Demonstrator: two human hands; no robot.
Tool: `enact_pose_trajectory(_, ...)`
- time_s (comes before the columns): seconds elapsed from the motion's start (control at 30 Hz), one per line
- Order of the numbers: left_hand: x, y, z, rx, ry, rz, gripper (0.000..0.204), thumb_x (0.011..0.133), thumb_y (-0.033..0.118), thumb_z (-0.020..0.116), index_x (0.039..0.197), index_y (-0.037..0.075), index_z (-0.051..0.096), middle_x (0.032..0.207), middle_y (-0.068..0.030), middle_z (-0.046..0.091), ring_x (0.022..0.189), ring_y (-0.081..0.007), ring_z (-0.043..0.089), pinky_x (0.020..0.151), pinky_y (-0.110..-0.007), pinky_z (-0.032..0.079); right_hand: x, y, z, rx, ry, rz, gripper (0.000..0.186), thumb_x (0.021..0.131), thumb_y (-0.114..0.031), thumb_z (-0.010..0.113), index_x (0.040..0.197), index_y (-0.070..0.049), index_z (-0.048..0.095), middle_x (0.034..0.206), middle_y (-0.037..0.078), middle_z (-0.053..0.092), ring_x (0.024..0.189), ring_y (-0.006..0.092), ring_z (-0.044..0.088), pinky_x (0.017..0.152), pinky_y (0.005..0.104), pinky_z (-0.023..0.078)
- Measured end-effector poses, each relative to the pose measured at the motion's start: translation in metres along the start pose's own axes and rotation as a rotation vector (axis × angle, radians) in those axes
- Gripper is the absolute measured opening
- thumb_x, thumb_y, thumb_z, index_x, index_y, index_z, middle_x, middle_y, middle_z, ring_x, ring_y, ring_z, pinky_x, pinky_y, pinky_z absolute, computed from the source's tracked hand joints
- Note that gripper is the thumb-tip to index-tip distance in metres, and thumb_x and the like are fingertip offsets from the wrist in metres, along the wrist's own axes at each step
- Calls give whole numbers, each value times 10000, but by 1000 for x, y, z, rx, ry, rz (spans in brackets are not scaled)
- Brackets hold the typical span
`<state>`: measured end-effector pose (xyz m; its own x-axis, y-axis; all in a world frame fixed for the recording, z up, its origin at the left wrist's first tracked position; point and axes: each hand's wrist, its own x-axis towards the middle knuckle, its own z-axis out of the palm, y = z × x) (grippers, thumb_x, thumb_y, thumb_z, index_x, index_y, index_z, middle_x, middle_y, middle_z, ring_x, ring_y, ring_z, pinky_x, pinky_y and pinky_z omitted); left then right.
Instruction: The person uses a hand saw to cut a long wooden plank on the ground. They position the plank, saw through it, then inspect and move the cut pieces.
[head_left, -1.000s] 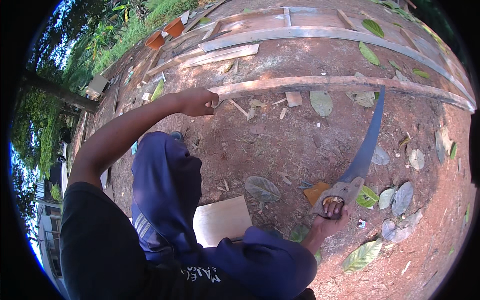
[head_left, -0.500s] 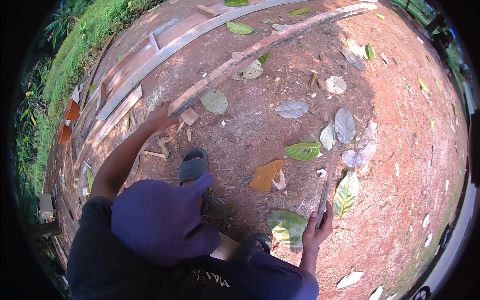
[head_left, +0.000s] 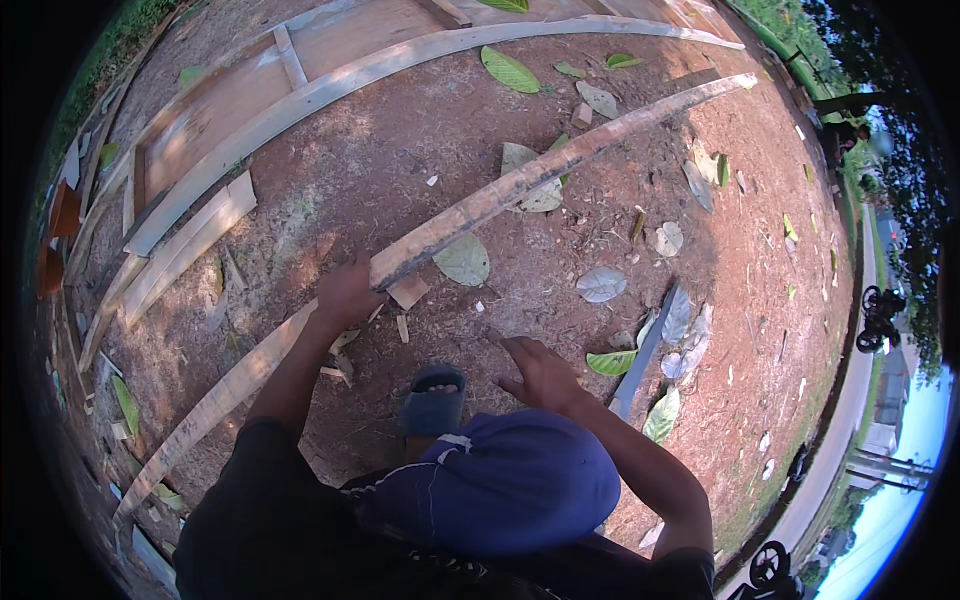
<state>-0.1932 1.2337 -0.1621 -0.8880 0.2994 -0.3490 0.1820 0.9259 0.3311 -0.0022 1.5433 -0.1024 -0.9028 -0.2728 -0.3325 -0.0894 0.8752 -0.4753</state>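
A long, narrow wooden plank (head_left: 540, 178) runs diagonally across the dirt, its lower end near the bottom left. My left hand (head_left: 343, 292) grips it left of the middle, fingers wrapped over it. To the right, my right hand (head_left: 540, 375) hovers over bare dirt with nothing in it, fingers apart. Beyond that hand a handsaw's long blade (head_left: 645, 350) lies on the ground among leaves, its handle hidden behind my arm. A small wood offcut (head_left: 408, 292) is beside the plank, and my sandalled foot (head_left: 435, 400) is below.
A large wooden frame (head_left: 285, 105) spans the top, with loose boards (head_left: 190, 245) and orange pots (head_left: 62, 210) at left. Large leaves (head_left: 510, 68) litter the dirt. At far right are a road (head_left: 845, 370), motorbikes (head_left: 880, 320) and a person (head_left: 840, 140) in the distance.
My right hand has released the saw, which now lies down, and moved toward the plank. The view has swung round; my left hand still holds the plank.
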Motion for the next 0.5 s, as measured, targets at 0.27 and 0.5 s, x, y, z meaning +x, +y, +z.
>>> enact_pose_trajectory(0.27,5,-12,-1,-61,-6,4,641,739,413,810,1166,20,539,918,-247,708,887,-440,695,791,-517,538,184,-62,75,-103,226,85,889,799,-503,762,1401,56,423,1233,222,536,1175,376,547,1010,460,461)
enact_pose_trajectory(0.5,-4,-9,-10,-150,33,23,616,704,300,802,1189,-4,575,988,-239,710,903,-423,702,797,-510,552,178,-46,84,60,437,209,744,757,-368,810,1293,42,497,1108,216,556,1064,394,577,876,472,516)
